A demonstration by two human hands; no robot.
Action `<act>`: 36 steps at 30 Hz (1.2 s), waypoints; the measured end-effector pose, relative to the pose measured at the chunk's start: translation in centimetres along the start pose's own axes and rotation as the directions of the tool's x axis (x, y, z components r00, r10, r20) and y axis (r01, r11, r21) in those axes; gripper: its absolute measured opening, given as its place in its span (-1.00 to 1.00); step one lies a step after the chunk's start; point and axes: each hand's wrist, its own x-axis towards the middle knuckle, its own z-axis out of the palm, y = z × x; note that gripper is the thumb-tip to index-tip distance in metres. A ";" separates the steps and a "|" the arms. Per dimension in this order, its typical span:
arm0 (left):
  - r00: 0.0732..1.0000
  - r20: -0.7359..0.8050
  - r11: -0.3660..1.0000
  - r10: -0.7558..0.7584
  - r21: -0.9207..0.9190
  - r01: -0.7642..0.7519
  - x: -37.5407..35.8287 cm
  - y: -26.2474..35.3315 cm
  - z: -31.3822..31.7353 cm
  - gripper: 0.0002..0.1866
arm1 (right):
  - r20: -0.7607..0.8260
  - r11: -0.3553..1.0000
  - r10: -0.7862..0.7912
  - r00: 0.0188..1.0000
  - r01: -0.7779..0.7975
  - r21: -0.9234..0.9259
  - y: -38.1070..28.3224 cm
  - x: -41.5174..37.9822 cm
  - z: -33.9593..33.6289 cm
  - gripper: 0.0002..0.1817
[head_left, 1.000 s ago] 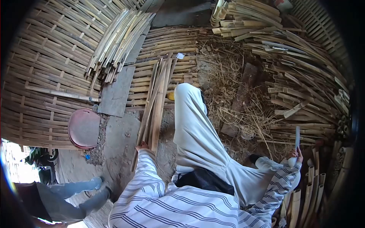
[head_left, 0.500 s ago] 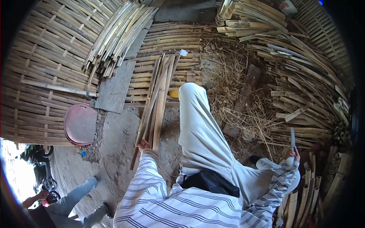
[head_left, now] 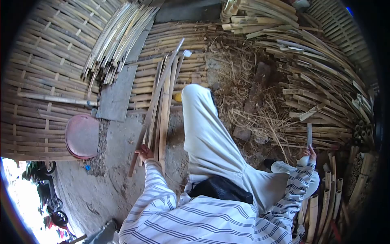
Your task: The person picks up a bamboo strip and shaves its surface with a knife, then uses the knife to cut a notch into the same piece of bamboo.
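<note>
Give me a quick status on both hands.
Left hand grips bamboo strips on ground. Right hand holds knife upright. Nothing between them but the person's leg.

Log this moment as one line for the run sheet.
left hand: grips bamboo slats, one lifted | right hand: holds knife blade up | nearby: red round lid, split bamboo pile

Head-worn fisheye view, looking steeply down, near lap and ground

Long pale bamboo slat point(head_left: 156, 95), lower end gripped in left hand point(head_left: 144, 153), angled up and away over the loose slat bundle point(head_left: 164, 105), flat narrow blade point(head_left: 309, 135), upright above right hand point(head_left: 307, 154).
</note>
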 end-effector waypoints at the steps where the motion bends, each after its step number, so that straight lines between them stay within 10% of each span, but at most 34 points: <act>1: 0.961 0.275 0.999 -0.038 0.027 0.032 -0.1 -0.1 2.0 -0.65 | -0.011 0.995 -0.077 0.997 0.076 -0.070 1.1 -0.3 0.9 -0.66; 3: 0.659 0.744 0.994 -0.112 0.090 0.067 0.9 0.0 5.9 -0.71 | -0.018 0.953 -0.238 0.971 0.230 -0.200 2.3 -0.5 2.5 -0.66; 6: 0.891 0.453 1.000 0.021 -0.002 -0.022 0.2 -2.8 14.8 -0.80 | 0.158 0.941 -0.205 0.966 0.239 -0.241 2.0 1.2 1.7 -0.73; 10: 0.743 0.625 0.962 -0.240 0.051 0.268 -4.4 -8.3 27.1 -0.92 | 0.276 0.689 -0.564 0.779 0.627 -0.362 9.7 -3.4 10.6 -0.90; 15: 0.563 0.668 0.861 -0.486 0.256 0.440 -13.3 -19.3 35.8 -0.88 | 0.455 0.721 -0.564 0.689 0.680 -0.135 8.0 -3.3 14.2 -0.70; 19: 0.436 0.631 0.750 -0.642 0.396 0.531 -23.7 -26.6 37.2 -0.79 | 0.669 0.655 -0.581 0.463 0.754 0.047 6.2 -2.1 14.4 -0.51; 20: 0.426 0.613 0.736 -0.666 0.444 0.512 -25.0 -28.0 37.0 -0.83 | 0.543 0.620 -0.706 0.455 0.768 0.162 6.8 -2.9 15.3 -0.83; 25: 0.338 0.555 0.649 -0.760 0.619 0.442 -28.7 -33.5 33.6 -0.87 | 0.391 0.494 -0.827 0.404 0.855 0.159 5.6 -3.4 12.8 -0.86; 29: 0.271 0.086 0.192 -0.959 0.897 0.398 -28.3 -38.1 31.1 -0.62 | 0.406 0.499 -0.838 0.365 0.815 0.296 3.2 -3.3 10.1 -0.92; 31: 0.819 -0.026 0.000 -0.573 0.999 0.032 -34.0 -39.4 31.0 -0.59 | 0.406 0.536 -0.825 0.393 0.771 0.345 2.1 -3.2 9.3 -0.91; 32: 0.717 0.482 0.240 -0.504 0.875 -0.420 -31.1 -42.6 28.8 -0.43 | 0.413 0.516 -0.836 0.362 0.776 0.363 2.3 -3.3 9.4 -0.90; 34: 0.341 0.923 0.211 -0.177 0.374 -0.903 -44.7 -40.8 29.0 -0.38 | 0.421 0.486 -0.841 0.340 0.818 0.309 2.0 -3.3 9.0 -0.90; 36: 0.078 0.835 0.454 -0.544 0.372 -0.810 -53.6 -39.9 29.8 -0.47 | 0.424 0.488 -0.833 0.356 0.834 0.257 2.1 -4.0 9.0 -0.93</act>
